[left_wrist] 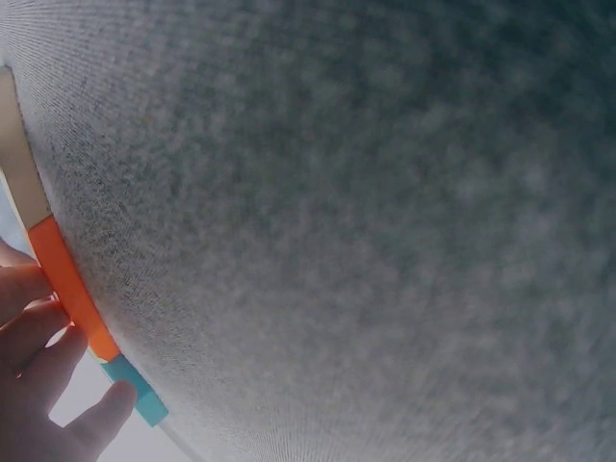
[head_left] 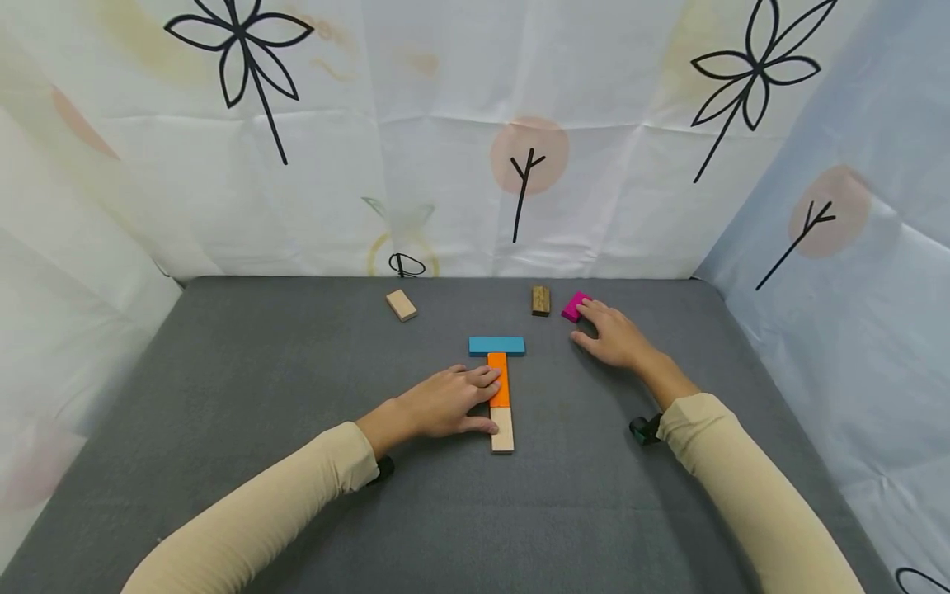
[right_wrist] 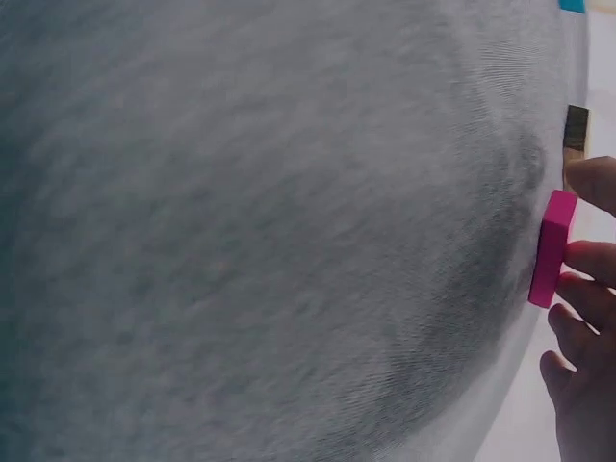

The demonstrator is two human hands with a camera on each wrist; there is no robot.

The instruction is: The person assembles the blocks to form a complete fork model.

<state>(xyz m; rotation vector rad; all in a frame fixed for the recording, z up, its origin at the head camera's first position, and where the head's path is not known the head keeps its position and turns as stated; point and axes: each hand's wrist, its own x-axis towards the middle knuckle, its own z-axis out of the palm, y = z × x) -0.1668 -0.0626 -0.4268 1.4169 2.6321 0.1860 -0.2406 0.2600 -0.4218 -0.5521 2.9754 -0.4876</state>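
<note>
Right hand (head_left: 612, 337) had its fingertips on the pink block (head_left: 573, 308) nr the far edge of the desk (head_left: 245, 363), right of centre. Fingers were loosely extended, thumb apart from the block, so no pinch seen. Left hand (head_left: 445, 403) was relaxed too, fingertips resting on the orange block (head_left: 503, 386), w/ the thumb by the left edge of the pale block (head_left: 502, 431); touching or just beside, couldn't tell. Orange & pale lay end to end, w/ the blue block (head_left: 496, 346) crosswise at the far end, i.e. a T shape. Further out: the dark wood block (head_left: 541, 300) just left of pink, & a loose plain block (head_left: 401, 305) well off to the left.

Pieces looked like wood, so prob. light, stiff, not fragile; painted faces maybe a bit slick. Best hold on pink: thumb & index across the long sides, approx. mid-length, b/c it lay low & flat. Orange would prob. slide easily, so light pressure only.

Part of pink's top was hidden under fingers, ditto orange's left side. Both wrist views were mostly blurry cloth, hands cut off at the frame edge; blue was only a sliver in the right one.
</note>
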